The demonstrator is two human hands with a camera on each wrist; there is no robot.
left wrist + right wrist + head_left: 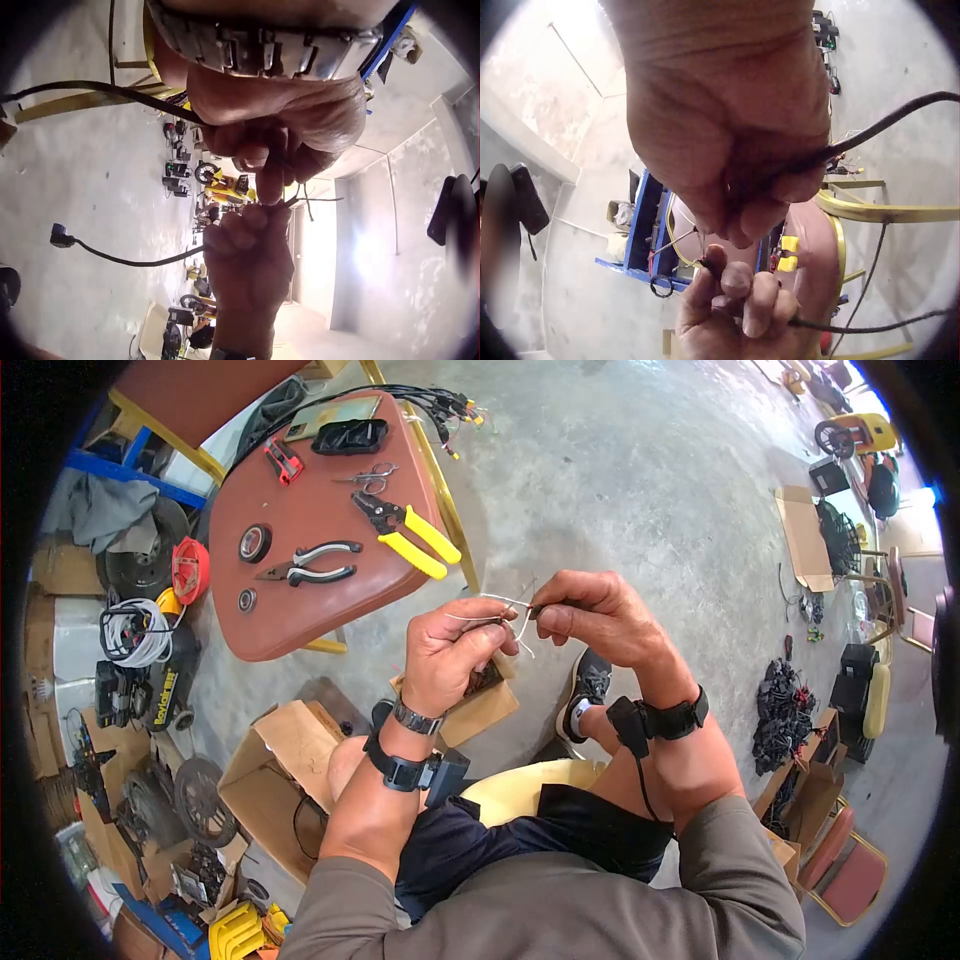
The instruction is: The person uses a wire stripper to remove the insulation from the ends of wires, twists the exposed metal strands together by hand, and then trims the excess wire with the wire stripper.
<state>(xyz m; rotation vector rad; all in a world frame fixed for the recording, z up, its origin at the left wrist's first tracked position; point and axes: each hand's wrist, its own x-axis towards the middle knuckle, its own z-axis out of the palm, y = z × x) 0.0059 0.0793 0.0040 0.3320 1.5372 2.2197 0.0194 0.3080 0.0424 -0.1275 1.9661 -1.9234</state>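
My left hand (455,645), above the lap, pinches the end of a black cable (105,90), from which thin bare-looking and white wires fan out. Facing it, my right hand (600,615) pinches a second black cable (135,262) near its end; a small black connector (61,236) hangs at the other end. The fingertips of both hands are close together, with pale wires (510,599) crossing between them. In the right wrist view the left thumb and index finger hold a dark wire end just below the right fingertips. The fingers hide part of where the wires meet.
On a brown chair seat (330,600) lie wire strippers (380,512), pliers (290,573), scissors (375,478), a tape roll (255,543) and a black pouch (350,437). More cables (430,402) hang over its far edge. Cardboard boxes (265,760) stand by the legs.
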